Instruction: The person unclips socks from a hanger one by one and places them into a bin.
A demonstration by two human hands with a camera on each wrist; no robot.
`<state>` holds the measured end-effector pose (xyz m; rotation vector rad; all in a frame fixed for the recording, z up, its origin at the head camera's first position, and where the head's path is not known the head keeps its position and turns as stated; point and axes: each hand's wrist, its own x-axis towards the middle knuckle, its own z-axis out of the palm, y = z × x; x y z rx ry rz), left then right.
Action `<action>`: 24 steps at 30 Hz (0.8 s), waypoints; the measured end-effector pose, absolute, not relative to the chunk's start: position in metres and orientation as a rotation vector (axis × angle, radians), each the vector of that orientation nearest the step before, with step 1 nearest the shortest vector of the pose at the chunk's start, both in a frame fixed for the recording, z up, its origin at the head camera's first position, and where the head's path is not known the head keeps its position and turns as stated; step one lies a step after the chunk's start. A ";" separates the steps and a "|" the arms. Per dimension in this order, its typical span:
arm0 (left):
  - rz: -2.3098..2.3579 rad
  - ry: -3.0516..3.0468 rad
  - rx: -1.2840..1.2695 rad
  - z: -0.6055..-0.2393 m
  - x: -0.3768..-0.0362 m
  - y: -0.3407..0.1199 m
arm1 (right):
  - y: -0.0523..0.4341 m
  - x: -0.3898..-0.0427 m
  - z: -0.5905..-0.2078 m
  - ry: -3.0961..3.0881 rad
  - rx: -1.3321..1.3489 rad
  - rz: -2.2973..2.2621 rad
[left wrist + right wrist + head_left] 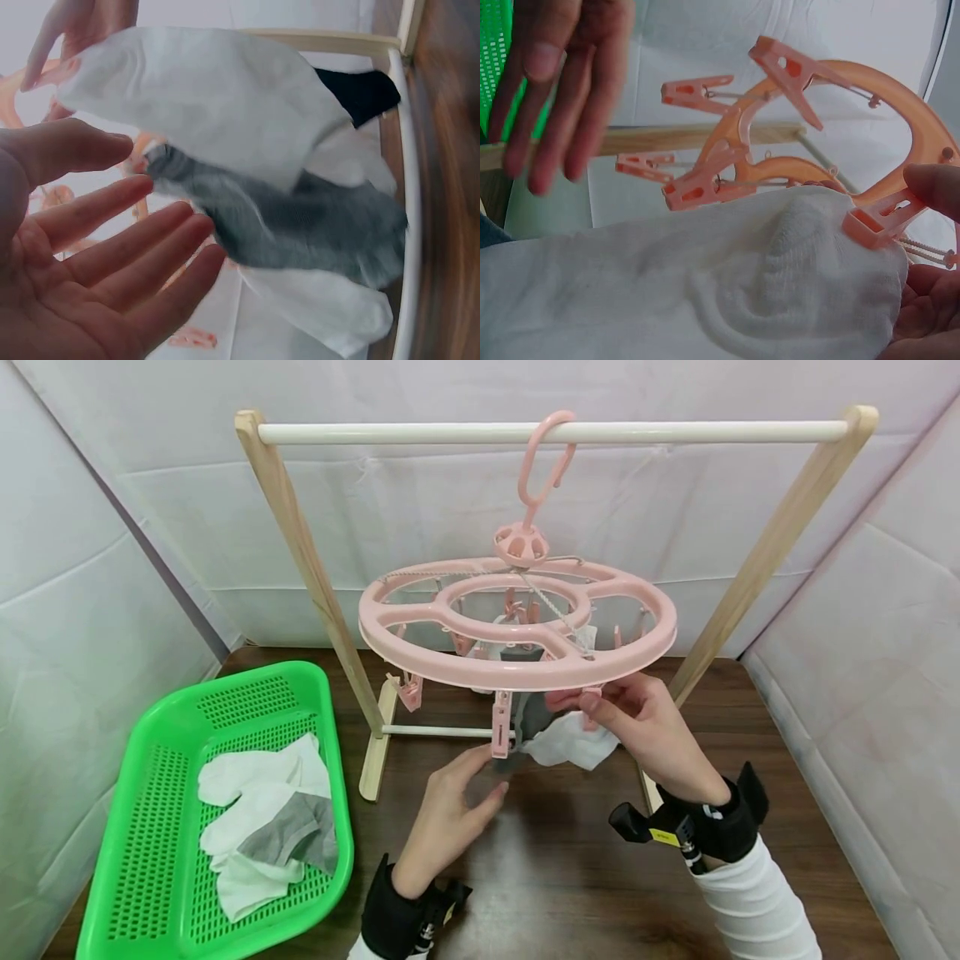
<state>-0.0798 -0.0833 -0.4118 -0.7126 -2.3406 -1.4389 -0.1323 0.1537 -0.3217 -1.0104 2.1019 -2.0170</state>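
My right hand (660, 739) pinches a pink clothespin (889, 216) below the ring's front right, thumb on its handle. A white sock (667, 277) hangs at that clothespin, its edge in the clip. My left hand (446, 814) is held low at the front, palm up in its wrist view, with fingers spread and nothing in them. Its fingertips are close to a grey sock (315, 217) hanging from the pink drying hanger (517, 672). More white socks (322, 307) and a black sock (364, 94) hang behind.
The hanger hooks over a white rod (375, 434) on a wooden stand (780, 543). A green basket (341, 810) with white and grey socks (258, 818) stands at the left on the dark table (555, 893). Other clothespins (501, 727) dangle from the ring.
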 end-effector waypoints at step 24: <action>-1.417 -2.251 -0.741 -0.407 -0.102 -0.064 | 0.140 -0.152 -0.344 1.911 -1.070 -2.064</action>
